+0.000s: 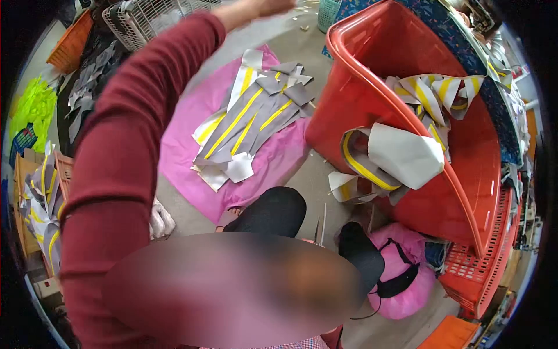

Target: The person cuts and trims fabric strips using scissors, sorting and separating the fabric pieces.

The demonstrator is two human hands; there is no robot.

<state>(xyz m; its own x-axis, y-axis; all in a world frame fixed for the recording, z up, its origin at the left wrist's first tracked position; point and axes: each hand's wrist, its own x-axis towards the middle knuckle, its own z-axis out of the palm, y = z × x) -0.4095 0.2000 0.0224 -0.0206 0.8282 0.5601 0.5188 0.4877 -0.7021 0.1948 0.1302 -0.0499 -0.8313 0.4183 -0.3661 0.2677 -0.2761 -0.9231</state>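
Observation:
My left arm, in a maroon sleeve, stretches up and across the left side of the view. My left hand (261, 7) is at the top edge, partly cut off, and its fingers do not show clearly. Below it, a pile of grey and white fabric strips with yellow stripes (250, 116) lies on a pink cloth (183, 139) on the floor. Narrow scissor blades (319, 230) point upward beside my dark-clothed knee (270, 212). A blurred patch covers whatever is at their handles, and my right hand does not show.
A large red bin (360, 87) leans at the right, with striped strips (433, 96) and a white piece (404, 154) hanging over its rim. Near it are a pink bundle (401, 291) and a red basket (474, 273). Wire baskets (139, 23) and neon-yellow fabric (34, 107) stand left.

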